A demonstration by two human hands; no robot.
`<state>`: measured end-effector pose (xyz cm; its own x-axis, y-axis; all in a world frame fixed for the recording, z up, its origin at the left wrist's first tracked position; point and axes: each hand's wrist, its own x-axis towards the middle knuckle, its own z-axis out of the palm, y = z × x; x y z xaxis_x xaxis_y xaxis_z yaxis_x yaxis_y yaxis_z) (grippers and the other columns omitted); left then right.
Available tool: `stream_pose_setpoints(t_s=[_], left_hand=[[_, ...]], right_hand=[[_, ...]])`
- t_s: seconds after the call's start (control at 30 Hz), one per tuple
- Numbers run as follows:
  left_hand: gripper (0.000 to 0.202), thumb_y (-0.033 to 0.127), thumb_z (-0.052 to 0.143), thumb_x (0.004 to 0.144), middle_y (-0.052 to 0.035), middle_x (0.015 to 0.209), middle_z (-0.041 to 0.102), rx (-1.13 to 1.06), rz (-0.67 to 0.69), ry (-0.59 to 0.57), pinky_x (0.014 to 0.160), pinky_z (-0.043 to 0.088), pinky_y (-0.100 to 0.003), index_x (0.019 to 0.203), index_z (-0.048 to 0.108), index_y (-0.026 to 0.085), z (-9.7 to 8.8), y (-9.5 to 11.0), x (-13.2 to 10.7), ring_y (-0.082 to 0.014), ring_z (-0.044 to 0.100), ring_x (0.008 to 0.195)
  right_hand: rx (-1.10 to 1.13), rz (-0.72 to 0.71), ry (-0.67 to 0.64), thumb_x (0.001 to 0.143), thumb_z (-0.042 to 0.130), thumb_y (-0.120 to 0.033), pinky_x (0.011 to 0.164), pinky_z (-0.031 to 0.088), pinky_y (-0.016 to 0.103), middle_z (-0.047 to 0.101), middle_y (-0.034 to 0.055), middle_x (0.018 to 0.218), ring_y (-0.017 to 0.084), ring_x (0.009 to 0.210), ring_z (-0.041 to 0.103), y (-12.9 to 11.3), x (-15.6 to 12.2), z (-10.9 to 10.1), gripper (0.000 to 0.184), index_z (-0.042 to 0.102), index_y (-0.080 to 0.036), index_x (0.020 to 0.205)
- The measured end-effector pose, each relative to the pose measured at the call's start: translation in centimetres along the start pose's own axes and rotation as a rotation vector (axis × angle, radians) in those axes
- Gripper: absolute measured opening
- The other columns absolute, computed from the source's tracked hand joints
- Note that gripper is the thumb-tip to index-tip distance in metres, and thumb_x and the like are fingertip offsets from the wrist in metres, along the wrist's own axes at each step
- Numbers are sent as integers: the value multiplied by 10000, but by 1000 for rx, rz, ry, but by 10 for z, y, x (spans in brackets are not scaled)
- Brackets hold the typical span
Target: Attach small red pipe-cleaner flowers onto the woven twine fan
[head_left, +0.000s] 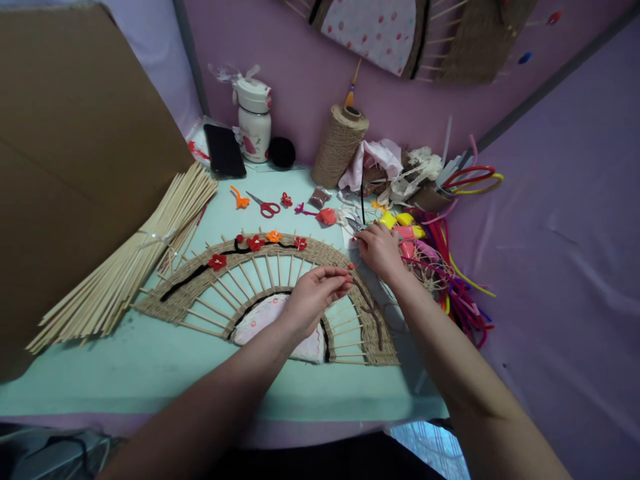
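Note:
A woven twine fan with thin wooden ribs (280,260) lies on the table, with red and orange flowers along a black branch on its left and a brown branch on its right. Over the fan, my left hand (317,297) is pinched closed; what sits between its fingertips is too small to name. Right by those fingertips shows a small red ball (351,267). My right hand (381,250) reaches past the fan's upper right edge with fingers curled down. Close to its fingertips lies a silver metal tool (354,222), partly hidden, and the fingers' hold is hidden.
Tied wooden sticks (135,257) lean beside a cardboard sheet (75,153) at left. Behind the fan lie red-handled scissors (267,208), a phone (225,151), a bottle (255,120) and a twine spool (340,147). Colourful pipe cleaners (463,300) and clay packets (407,232) crowd the right.

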<state>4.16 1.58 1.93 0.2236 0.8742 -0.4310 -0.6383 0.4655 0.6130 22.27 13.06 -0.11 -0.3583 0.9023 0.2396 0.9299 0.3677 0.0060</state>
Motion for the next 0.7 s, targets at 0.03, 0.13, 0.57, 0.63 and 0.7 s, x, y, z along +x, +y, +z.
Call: stream_pose_setpoints(t_s=[0.03,0.13,0.57,0.63,0.7], left_hand=[[50,119,698,745,-64,795,707,-28,-5,-6,760,509,-250,794,691,113,-1,0,1,-103,649,712],[94,135,691,778,-71,823,712,-86,1,-7,777,512,-253,869,683,113,-5,-1,3,-102,650,727],[126,140,641,838,-89,897,748,-140,93,-14,865,531,-298,940,710,112,-7,-11,8,-151,703,809],[170,168,585,888,-107,964,752,-128,98,-26,915,519,-319,997,707,119,-5,-9,6,-166,708,876],[213,207,531,929,-121,1046,742,-163,96,-26,980,492,-338,1035,697,125,-3,-5,4,-180,698,971]], right_hand=[[32,24,17,877,499,-189,791,307,400,677,119,1027,283,1010,517,-2,-2,-4,274,725,-192,1030],[218,95,112,891,516,-235,826,368,398,675,117,1026,268,999,566,-16,-16,-25,254,706,-181,1051],[136,-105,79,966,432,-409,1047,338,510,459,137,1467,314,1301,384,-87,-100,-45,544,400,-182,1459],[105,-85,92,963,431,-433,1053,336,515,450,148,1477,323,1312,383,-87,-100,-46,565,398,-165,1460],[112,-136,86,964,427,-451,1077,326,508,438,150,1489,316,1348,365,-87,-101,-47,592,376,-149,1471]])
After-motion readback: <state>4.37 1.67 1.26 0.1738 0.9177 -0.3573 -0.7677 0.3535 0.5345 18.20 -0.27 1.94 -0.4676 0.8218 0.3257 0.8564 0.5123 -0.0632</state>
